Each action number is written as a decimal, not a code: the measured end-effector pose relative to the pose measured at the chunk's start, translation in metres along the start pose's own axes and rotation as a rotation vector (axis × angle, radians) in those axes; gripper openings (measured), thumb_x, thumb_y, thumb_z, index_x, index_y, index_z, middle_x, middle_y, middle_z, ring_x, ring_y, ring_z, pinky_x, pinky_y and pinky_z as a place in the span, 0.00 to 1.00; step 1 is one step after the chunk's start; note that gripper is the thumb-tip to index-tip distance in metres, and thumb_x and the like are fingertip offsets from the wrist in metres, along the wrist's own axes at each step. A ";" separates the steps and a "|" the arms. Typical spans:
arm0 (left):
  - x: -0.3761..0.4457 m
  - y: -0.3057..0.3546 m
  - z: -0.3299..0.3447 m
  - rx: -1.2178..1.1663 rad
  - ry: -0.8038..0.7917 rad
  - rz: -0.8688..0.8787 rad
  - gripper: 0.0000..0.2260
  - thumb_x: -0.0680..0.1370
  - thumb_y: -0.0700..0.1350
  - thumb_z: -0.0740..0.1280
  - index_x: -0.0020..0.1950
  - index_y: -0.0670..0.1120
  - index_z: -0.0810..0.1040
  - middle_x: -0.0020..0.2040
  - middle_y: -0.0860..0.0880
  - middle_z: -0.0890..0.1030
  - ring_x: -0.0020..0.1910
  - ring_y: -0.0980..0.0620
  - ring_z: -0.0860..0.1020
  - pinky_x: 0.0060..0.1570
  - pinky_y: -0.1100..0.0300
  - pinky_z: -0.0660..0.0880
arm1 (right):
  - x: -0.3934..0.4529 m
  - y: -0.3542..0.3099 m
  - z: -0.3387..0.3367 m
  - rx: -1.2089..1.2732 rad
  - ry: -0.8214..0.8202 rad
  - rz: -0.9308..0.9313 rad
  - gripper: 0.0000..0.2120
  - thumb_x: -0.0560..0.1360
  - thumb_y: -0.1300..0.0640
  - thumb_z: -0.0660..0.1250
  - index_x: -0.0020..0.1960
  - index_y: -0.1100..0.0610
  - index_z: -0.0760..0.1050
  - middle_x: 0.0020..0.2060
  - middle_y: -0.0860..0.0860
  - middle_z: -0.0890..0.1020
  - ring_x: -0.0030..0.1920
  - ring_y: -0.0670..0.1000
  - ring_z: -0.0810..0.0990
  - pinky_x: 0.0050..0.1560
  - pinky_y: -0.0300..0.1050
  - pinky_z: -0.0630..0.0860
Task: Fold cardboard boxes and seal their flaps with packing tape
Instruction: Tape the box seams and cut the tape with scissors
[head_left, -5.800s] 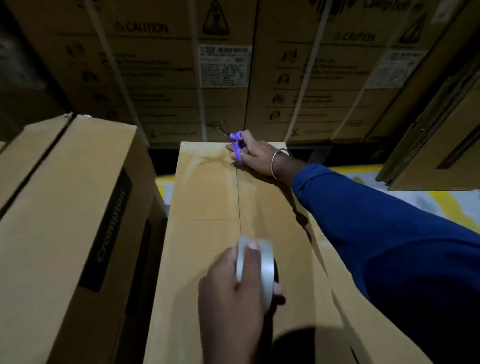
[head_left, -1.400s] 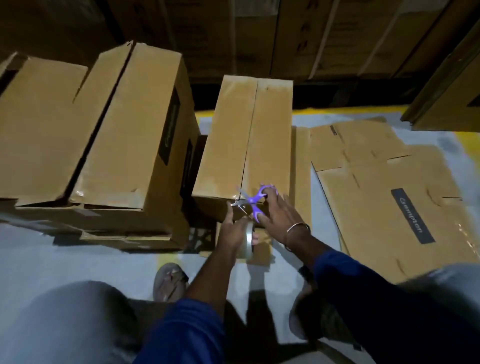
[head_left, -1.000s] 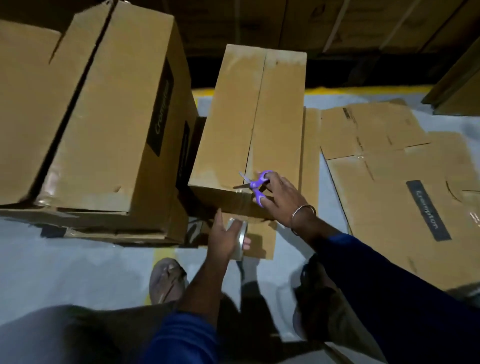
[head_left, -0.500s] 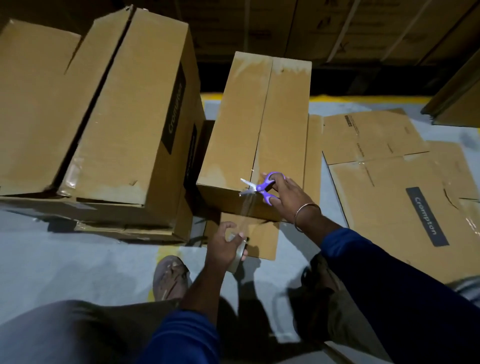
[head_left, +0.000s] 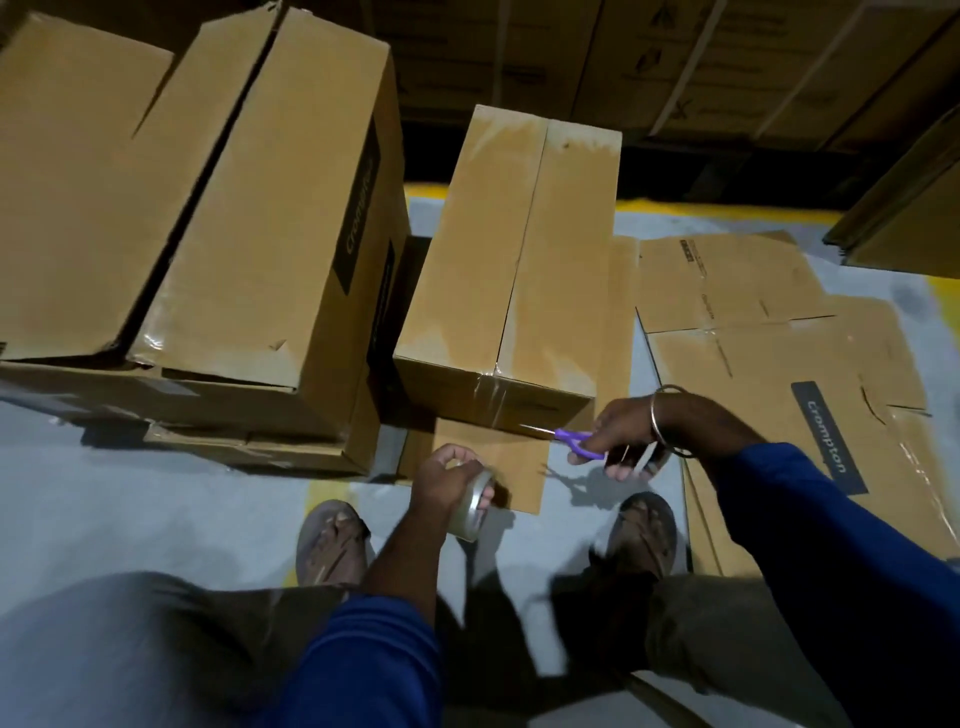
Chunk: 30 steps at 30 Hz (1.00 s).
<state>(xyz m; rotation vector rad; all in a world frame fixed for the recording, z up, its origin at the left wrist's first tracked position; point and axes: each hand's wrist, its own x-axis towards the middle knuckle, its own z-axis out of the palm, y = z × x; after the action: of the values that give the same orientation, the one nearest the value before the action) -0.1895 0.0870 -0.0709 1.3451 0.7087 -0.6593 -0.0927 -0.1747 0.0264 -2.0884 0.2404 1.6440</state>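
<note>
Head: left hand (head_left: 445, 480) holds tape roll (head_left: 475, 512); right hand (head_left: 626, 434), scissors (head_left: 574, 446).

The far stack of boxes (head_left: 675, 62) is lost in shadow and its print cannot be read. The large box (head_left: 182, 182) is cut off by the left and top edges. Most of the scissors (head_left: 571, 446) is hidden by the right hand (head_left: 631, 434), and the tape roll (head_left: 474, 508) is partly covered by the left hand (head_left: 447, 483).

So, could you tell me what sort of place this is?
Probably a warehouse or packing area: printed cartons stacked along the back, flattened Crompton boxes on a grey floor with yellow line markings.
</note>
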 end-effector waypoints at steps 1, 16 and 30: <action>0.000 0.001 -0.001 0.012 -0.001 -0.003 0.05 0.81 0.39 0.70 0.46 0.44 0.79 0.37 0.33 0.80 0.30 0.43 0.78 0.37 0.50 0.76 | 0.007 -0.001 0.007 -0.016 -0.011 0.002 0.25 0.66 0.35 0.79 0.51 0.54 0.83 0.37 0.55 0.82 0.34 0.51 0.79 0.42 0.44 0.76; 0.011 0.005 0.002 0.052 0.060 -0.040 0.05 0.81 0.38 0.70 0.46 0.41 0.78 0.35 0.35 0.81 0.27 0.44 0.78 0.31 0.55 0.76 | 0.069 -0.031 0.019 0.102 -0.027 -0.161 0.21 0.68 0.41 0.80 0.45 0.57 0.79 0.32 0.52 0.74 0.29 0.47 0.72 0.33 0.40 0.74; 0.012 0.009 0.001 0.062 0.064 -0.036 0.04 0.79 0.37 0.72 0.48 0.39 0.78 0.34 0.35 0.80 0.26 0.45 0.77 0.33 0.53 0.75 | 0.088 -0.029 0.029 0.144 0.017 -0.220 0.26 0.59 0.39 0.83 0.37 0.56 0.74 0.27 0.52 0.74 0.26 0.50 0.72 0.30 0.40 0.70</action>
<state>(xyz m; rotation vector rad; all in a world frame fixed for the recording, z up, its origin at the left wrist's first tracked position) -0.1749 0.0864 -0.0748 1.4186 0.7709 -0.6737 -0.0818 -0.1229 -0.0552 -1.9456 0.1250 1.4371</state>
